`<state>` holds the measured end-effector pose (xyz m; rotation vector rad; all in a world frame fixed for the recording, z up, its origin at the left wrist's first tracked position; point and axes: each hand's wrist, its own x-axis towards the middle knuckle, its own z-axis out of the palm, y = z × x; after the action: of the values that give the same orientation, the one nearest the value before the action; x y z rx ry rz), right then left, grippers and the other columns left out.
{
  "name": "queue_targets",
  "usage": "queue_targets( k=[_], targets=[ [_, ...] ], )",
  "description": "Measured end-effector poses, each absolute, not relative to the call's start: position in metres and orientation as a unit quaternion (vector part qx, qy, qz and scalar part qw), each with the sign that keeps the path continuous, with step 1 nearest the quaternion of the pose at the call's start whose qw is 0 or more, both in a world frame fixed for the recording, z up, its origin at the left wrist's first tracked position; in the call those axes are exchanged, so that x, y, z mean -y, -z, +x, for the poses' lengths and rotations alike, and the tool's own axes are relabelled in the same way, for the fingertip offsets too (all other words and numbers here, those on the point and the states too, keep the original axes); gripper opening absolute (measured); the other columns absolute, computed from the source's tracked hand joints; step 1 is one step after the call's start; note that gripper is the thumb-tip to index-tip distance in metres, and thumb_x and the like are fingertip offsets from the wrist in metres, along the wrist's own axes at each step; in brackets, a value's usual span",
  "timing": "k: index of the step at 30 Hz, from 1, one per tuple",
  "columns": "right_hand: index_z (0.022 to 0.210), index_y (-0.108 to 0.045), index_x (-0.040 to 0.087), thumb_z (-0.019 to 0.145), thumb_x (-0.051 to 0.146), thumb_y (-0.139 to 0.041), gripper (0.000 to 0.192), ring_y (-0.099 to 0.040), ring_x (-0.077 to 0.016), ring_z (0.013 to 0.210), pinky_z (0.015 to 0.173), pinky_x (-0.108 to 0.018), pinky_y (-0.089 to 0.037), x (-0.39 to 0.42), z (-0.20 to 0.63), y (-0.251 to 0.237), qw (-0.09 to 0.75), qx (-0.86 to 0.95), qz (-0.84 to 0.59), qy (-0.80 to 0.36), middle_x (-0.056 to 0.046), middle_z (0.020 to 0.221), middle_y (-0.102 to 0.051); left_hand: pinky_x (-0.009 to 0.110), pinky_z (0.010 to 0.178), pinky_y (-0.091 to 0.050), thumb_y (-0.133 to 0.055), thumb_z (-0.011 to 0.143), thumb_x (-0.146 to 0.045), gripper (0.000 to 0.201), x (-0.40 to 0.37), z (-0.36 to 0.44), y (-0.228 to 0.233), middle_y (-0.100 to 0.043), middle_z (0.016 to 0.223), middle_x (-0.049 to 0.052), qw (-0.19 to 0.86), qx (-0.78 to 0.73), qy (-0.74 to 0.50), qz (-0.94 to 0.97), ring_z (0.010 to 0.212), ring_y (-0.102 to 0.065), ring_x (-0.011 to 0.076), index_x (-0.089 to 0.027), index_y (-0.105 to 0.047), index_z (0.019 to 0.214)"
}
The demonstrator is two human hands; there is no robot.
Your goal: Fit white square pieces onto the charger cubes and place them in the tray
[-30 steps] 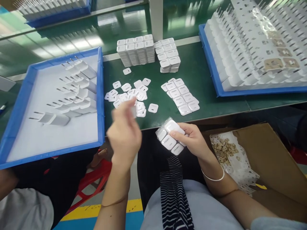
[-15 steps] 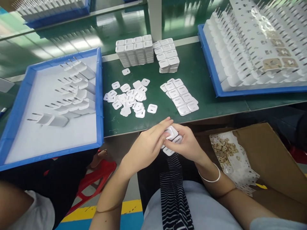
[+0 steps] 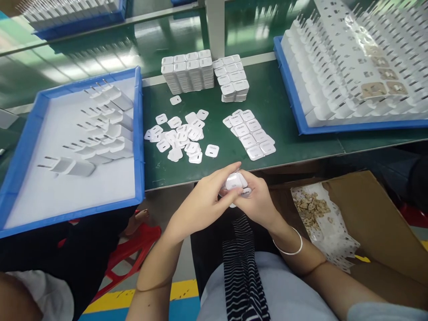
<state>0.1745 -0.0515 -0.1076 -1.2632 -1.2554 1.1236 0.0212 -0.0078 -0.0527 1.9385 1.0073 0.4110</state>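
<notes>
Just off the table's front edge, my left hand (image 3: 206,196) and my right hand (image 3: 259,196) are both closed on a sheet of white rounded-square face plates (image 3: 233,180). The fingers cover much of it, and one plate with a small slot faces up between the thumbs. Beyond my hands lie more sheets of the same plates (image 3: 248,128), overlapping on the green table. To their left is a loose pile of single plates (image 3: 182,136), many with a dark slot. Lettering on them is too small to read.
Tall stacks of plate sheets (image 3: 187,73) stand at the back. A blue tray (image 3: 139,133) at left holds several white plug adapters; another blue tray (image 3: 317,130) at right is full of them. Below right is a cardboard box (image 3: 371,214) with scrap backing. A person sits at left.
My fingers have shifted on the held sheet. It looks bent or tilted more, with the slotted plate turned up and the lower plates now mostly covered by my hands.
</notes>
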Motion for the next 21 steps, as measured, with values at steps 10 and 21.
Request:
queue_targets(
  k=[10, 21],
  targets=[
    [0.077, -0.054, 0.018, 0.088, 0.016, -0.059, 0.012, -0.043, -0.0090, 0.058, 0.054, -0.022, -0.035, 0.0534, 0.1770, 0.1044, 0.500, 0.539, -0.490, -0.469, 0.005, 0.066, -0.052, 0.039, 0.100, -0.055, -0.052, 0.099, -0.031, 0.043, 0.0084, 0.0300, 0.0568, -0.068, 0.136, 0.011, 0.367, -0.432, -0.162, 0.808, 0.116, -0.069, 0.0249, -0.016, -0.056, 0.139],
    [0.074, -0.055, 0.018, 0.085, 0.023, -0.067, 0.017, -0.040, -0.0083, 0.055, 0.051, -0.022, -0.033, 0.0533, 0.1783, 0.1009, 0.492, 0.520, -0.513, -0.473, 0.005, 0.062, -0.049, 0.035, 0.098, -0.055, -0.048, 0.104, -0.039, 0.050, 0.0065, 0.0272, 0.0589, -0.069, 0.133, 0.010, 0.374, -0.424, -0.201, 0.800, 0.114, -0.070, 0.0218, -0.020, -0.048, 0.149]
  ],
)
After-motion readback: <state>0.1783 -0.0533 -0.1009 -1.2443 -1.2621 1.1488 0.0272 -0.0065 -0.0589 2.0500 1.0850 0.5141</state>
